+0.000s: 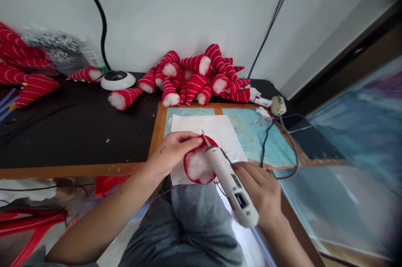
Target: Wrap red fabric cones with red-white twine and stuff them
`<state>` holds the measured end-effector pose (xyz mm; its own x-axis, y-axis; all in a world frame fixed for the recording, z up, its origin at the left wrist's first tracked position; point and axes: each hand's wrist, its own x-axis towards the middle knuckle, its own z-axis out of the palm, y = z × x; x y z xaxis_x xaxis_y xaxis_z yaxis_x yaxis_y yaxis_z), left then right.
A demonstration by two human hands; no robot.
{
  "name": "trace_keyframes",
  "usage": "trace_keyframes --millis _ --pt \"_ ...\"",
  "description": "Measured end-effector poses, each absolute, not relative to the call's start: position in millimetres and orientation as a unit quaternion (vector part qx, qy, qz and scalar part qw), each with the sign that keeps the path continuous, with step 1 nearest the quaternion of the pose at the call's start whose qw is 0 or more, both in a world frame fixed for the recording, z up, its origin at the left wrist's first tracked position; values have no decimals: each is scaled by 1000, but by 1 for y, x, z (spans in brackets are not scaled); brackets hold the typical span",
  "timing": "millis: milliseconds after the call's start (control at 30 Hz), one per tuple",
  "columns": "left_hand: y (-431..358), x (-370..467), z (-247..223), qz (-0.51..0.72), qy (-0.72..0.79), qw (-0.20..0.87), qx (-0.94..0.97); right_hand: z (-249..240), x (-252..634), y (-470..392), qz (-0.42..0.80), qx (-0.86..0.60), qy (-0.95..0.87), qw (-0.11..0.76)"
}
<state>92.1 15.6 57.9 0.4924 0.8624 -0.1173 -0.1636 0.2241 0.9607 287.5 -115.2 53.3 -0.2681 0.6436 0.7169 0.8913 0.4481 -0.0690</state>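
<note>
Between my hands is a red fabric cone point(201, 166), its round open end facing me and filled with white stuffing. My left hand point(174, 150) pinches the cone's red rim at the upper left. In my right hand point(262, 187) is a white glue gun point(230, 187) with a small dark display on its body. The gun's pointed nozzle is at the top of the rim, close to my left fingertips; whether it touches the fabric I cannot tell. Under the cone lies a white paper sheet point(220, 129) at the table edge.
Several stuffed red cones point(194, 74) are heaped against the wall. More red fabric cones point(37, 87) lie at the left. A black-necked lamp point(117, 79) stands on the dark table point(78, 129). Cables run from a power strip point(278, 106) at the right. Red-and-white twine point(262, 122) lies nearby.
</note>
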Motion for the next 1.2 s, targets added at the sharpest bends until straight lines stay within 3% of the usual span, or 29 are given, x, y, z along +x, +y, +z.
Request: trace_keyframes --millis 300,367,567,800,900,1000,1033,1200 --pt "17 92 60 370 355 712 480 58 314 -119 -168 -506 -769 353" --pt "16 91 59 373 352 713 479 52 335 -110 -164 -567 -748 304" --pt "16 87 57 377 333 712 490 14 413 -66 -141 -664 -733 44" --pt "16 87 58 366 335 710 499 16 441 -46 -9 -673 -740 -17" --pt "15 89 58 364 338 698 516 43 411 -46 -37 -674 -732 91" --pt "14 90 56 348 330 690 542 73 351 -49 41 -618 -687 380" --pt "14 90 56 344 325 690 548 80 330 -51 101 -582 -681 432" --pt "12 90 57 335 316 687 563 92 270 -56 263 -522 -642 496"
